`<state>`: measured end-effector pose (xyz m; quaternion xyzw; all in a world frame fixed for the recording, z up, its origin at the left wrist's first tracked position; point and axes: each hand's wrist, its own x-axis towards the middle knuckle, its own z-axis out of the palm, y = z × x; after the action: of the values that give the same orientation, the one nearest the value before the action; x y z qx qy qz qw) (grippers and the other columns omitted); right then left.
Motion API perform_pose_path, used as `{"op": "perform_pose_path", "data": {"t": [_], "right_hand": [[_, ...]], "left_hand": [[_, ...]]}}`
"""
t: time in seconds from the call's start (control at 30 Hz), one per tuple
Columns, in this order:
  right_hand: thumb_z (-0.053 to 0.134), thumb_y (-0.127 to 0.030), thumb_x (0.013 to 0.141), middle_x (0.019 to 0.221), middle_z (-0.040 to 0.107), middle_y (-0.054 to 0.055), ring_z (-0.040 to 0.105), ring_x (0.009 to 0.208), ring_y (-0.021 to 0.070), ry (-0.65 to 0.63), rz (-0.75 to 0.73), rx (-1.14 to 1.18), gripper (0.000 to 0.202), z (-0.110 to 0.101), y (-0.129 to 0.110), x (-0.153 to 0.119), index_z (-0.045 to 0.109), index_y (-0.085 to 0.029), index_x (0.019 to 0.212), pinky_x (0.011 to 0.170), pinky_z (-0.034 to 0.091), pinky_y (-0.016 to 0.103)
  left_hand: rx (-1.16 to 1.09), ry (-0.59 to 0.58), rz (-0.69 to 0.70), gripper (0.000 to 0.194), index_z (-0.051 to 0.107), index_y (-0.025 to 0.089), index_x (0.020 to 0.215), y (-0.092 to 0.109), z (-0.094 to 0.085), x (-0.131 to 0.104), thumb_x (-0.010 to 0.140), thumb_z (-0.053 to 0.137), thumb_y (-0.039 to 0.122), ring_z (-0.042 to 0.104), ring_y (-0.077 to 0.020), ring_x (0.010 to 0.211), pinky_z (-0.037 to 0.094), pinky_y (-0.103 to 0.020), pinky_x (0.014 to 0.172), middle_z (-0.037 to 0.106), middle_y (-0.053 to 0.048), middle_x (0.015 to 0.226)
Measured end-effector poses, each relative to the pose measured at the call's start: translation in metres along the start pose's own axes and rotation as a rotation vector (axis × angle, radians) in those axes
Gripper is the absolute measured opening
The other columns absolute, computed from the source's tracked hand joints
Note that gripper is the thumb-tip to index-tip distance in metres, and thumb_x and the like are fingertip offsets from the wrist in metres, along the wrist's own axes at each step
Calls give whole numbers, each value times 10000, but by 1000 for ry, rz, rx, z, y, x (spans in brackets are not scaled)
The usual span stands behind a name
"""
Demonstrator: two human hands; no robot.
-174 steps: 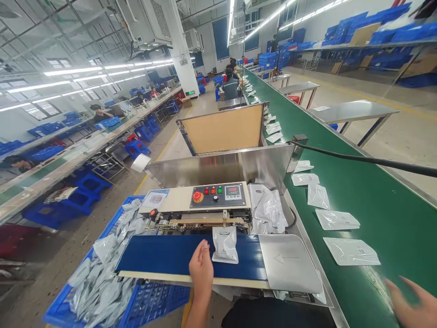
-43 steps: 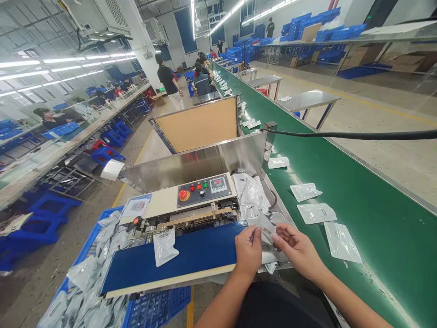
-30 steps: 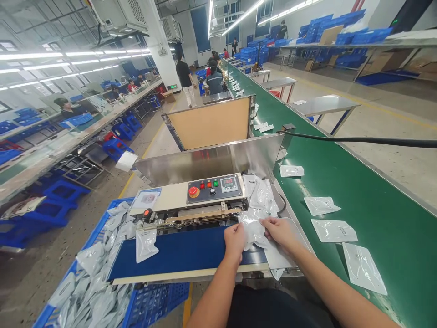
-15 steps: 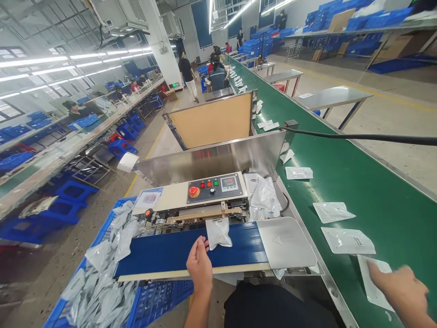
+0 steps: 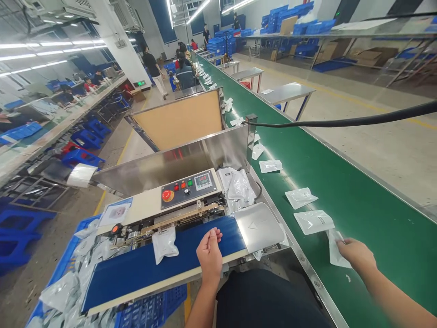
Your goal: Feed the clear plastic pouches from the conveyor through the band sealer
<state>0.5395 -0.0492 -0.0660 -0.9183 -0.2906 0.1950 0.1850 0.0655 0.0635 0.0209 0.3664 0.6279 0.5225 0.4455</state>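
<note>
Pouches: 1 on the blue belt (image 5: 123, 278), 1 in the R hand (image 5: 360, 257), 4 more in plain sight up the near part of the green belt (image 5: 392, 218); farther ones too small/overlapped to count. Clump of pouches (image 5: 237, 187) at the machine's (image 5: 146, 193) R end, overlapping, no exact no. Basket (image 5: 157, 306) under the belt's L end heaped w/ pouches, too many to count. Panel (image 5: 189, 188): 1 big red button (image 5: 167, 196), 3 small buttons (image 5: 183, 185), 1 knob (image 5: 187, 192), 1 display (image 5: 203, 181).

R fingers pinch the edge of the nearest pouch (image 5: 336, 253), which lies on green, just below the next one (image 5: 314, 222). L hand (image 5: 208, 255) over blue belt, fingers curled in together, nothing seen between; it's R of the belt pouch (image 5: 165, 244) & apart from it. That pouch sits twd belt's L half, top edge at the machine's front.

Vs 0.5 s ago: belt pouch is farther L; the one then at the belt's L end is off it; R hand was a blur over the nearest pouch, now has hold of it; view's turned R.

Around: steel plate (image 5: 257, 223) w/ arrow at belt's R end; steel sheet (image 5: 191, 150) & tan board (image 5: 180, 118) stand behind, hiding part of the green belt's near edge. Black cable (image 5: 341, 123) crosses above green belt.
</note>
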Motion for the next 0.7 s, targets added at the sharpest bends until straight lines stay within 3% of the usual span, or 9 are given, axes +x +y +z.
{"op": "perform_pose_path", "data": {"t": [0.07,0.17,0.27,0.3,0.37,0.47,0.6,0.7], "right_hand": [[671,-381,812,620,645,141,541,475,239,15,51,21,243,-10,-11,-8,698,-210,642,576,427,411],[696,-523,836,827,751,159,635,653,272,132,77,174,344,-20,-54,-31,771,-196,912,680,493,415],[721,-650,814,1171,781,163,621,695,209,228,-170,427,494,-12,-119,-68,763,-190,991,697,536,376],[721,-680,830,1225,771,158,600,679,184,186,-283,506,529,-5,-140,-82,760,-187,1018,682,542,359],[719,-709,874,1182,776,146,593,665,165,-20,-445,642,568,10,-178,-110,755,-183,1086,666,555,336],[748,-675,908,1101,769,134,674,744,191,-381,-539,832,565,29,-213,-145,739,-182,1184,709,593,335],[739,-699,916,1025,749,105,679,725,203,-679,-458,963,711,39,-226,-160,672,-183,1401,637,587,337],[763,-763,846,789,700,62,596,645,175,-680,-416,807,650,49,-228,-147,794,-154,1069,568,502,291]], "left_hand": [[15,-37,21,681,845,103,1042,2,4,-3,875,765,759,797,-271,873,679,-402,816,831,-179,1009],[80,-182,106,581,851,130,1060,1,17,-11,967,711,687,803,-281,932,677,-417,883,832,-166,1033],[184,-392,305,439,851,172,1154,1,44,-22,1048,658,552,795,-290,1074,656,-431,992,827,-157,1169],[206,-448,378,417,840,181,1217,2,54,-24,1056,655,518,785,-297,1135,643,-442,1038,816,-157,1237],[211,-524,495,430,799,185,1337,6,73,-27,1055,664,481,758,-307,1235,614,-458,1110,785,-158,1344],[181,-520,545,393,806,190,1308,17,84,-24,1096,601,450,760,-288,1212,607,-422,1094,802,-146,1297],[182,-456,446,467,838,191,965,23,68,-17,1142,496,455,725,-208,858,562,-278,814,798,-89,919],[191,-431,333,536,786,173,783,8,56,-11,1106,539,522,607,-173,700,457,-246,683,699,-51,734]]}}
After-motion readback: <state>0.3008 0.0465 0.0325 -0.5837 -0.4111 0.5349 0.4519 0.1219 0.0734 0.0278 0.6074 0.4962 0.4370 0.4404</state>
